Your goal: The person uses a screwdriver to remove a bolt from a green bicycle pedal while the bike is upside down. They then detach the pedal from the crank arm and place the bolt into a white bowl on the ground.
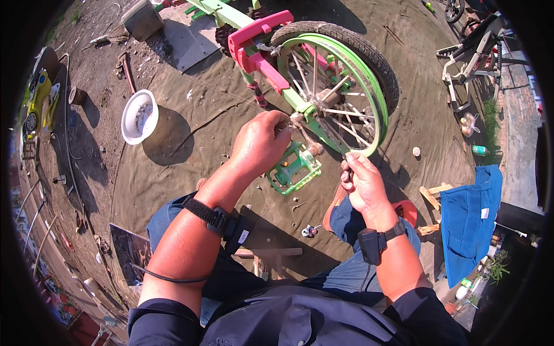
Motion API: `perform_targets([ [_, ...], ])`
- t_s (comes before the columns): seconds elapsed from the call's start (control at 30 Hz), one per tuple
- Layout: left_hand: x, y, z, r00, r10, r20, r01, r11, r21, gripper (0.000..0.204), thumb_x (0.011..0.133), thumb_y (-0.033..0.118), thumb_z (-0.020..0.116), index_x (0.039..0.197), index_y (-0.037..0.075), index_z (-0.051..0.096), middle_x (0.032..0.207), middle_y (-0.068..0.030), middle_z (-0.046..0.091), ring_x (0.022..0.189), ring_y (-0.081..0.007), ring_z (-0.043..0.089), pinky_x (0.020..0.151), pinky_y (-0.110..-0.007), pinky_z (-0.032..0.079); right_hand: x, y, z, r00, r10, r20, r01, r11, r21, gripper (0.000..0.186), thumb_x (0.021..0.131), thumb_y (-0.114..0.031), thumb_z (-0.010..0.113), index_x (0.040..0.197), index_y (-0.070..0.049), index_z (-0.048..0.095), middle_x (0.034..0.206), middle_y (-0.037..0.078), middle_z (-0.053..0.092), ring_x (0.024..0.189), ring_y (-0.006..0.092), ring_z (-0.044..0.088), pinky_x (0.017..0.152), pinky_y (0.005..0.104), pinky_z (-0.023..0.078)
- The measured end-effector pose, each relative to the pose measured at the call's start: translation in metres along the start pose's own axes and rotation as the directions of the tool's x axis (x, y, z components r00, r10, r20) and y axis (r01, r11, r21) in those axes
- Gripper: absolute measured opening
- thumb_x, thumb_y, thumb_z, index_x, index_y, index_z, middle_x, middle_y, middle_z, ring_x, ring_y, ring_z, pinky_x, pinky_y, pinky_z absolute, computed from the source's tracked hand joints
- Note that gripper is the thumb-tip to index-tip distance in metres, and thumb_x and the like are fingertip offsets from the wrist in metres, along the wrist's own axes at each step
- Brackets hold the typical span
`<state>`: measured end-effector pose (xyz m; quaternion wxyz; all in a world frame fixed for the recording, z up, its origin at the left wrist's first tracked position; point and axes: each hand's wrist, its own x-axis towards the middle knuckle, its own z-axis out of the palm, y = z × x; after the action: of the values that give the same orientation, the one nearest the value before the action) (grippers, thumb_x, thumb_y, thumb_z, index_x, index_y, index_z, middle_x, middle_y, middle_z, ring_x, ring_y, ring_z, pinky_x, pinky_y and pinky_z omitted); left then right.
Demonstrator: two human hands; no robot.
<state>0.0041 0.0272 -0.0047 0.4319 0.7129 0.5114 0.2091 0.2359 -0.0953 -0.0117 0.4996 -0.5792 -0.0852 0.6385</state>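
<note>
A small bicycle with a pink and green frame [271,75] stands in front of me. Its wheel has a bright green rim [376,109], metal spokes and a black tyre [388,72]. My left hand [259,141] is closed at the greasy crank area beside the wheel's middle; its fingertips are partly hidden, so what they grip cannot be told. Just below it hangs a translucent green pedal [295,168] on a crank arm [309,140]. My right hand [366,183] is closed in a pinch by the rim's lower edge, on something too small to name.
A white bowl [139,117] with dark bits in it stands at the left, near a pipe wrench [127,72]. Brown cloth [202,98] covers the ground. A blue cloth [472,222] hangs over a wooden stool [430,199] at the right. Further right stands a folded metal frame [461,75].
</note>
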Motion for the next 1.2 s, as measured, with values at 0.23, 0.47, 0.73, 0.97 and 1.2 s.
perform_targets([
  [0.23,0.002,-0.002,-0.001,1.0,-0.022,-0.02,0.021,1.0,-0.017,0.026,0.087,0.015,0.065,0.108,0.0,0.064,0.097,-0.0122,0.067,0.089,-0.0214,0.066,0.079,-0.033,0.051,-0.003,-0.003,0.005,1.0,0.026,-0.011,-0.025,0.997,0.076,0.022,0.096,-0.016,0.059,0.116,-0.006,0.055,0.086,0.0,0.054,0.069,0.0091,0.052,0.055,0.0196,0.04],
  [0.47,0.034,-0.029,-0.035,0.947,-0.301,-0.11,0.236,0.888,-0.395,0.03,0.098,0.021,0.058,0.123,0.004,0.057,0.104,-0.003,0.067,0.09,-0.0086,0.062,0.072,-0.025,0.047,-0.004,-0.008,0.007,0.999,0.035,-0.009,-0.034,0.994,0.103,0.024,0.094,-0.012,0.06,0.115,-0.003,0.054,0.083,0.0,0.056,0.066,0.0092,0.056,0.055,0.0208,0.042],
  [0.73,0.072,-0.053,-0.06,0.906,-0.409,-0.107,0.248,0.719,-0.649,0.043,0.098,0.022,0.058,0.137,0.006,0.049,0.118,-0.0066,0.063,0.099,-0.0136,0.062,0.079,-0.029,0.047,0.0,-0.012,0.007,0.995,0.104,0.006,-0.104,0.986,0.13,0.026,0.091,-0.01,0.062,0.114,-0.001,0.055,0.082,0.0,0.055,0.062,0.0092,0.052,0.051,0.0227,0.036],
  [0.97,0.091,-0.066,-0.061,0.902,-0.415,-0.116,0.221,0.677,-0.702,0.038,0.099,0.02,0.056,0.134,0.006,0.051,0.118,-0.007,0.063,0.1,-0.0151,0.063,0.082,-0.03,0.047,0.001,-0.013,0.0,0.987,0.16,0.036,-0.161,0.986,0.038,0.019,0.094,-0.014,0.06,0.111,-0.004,0.059,0.079,0.0,0.057,0.059,0.0077,0.054,0.048,0.0196,0.036],
  [1.2,0.105,-0.07,-0.06,0.924,-0.368,-0.109,0.185,0.675,-0.714,0.031,0.099,0.019,0.056,0.128,0.007,0.055,0.11,-0.0045,0.066,0.098,-0.0154,0.063,0.08,-0.03,0.048,0.0,-0.022,-0.002,0.972,0.213,0.1,-0.219,0.975,0.048,0.019,0.096,-0.013,0.059,0.112,-0.002,0.057,0.08,0.0,0.057,0.061,0.0065,0.054,0.05,0.0193,0.039],
])
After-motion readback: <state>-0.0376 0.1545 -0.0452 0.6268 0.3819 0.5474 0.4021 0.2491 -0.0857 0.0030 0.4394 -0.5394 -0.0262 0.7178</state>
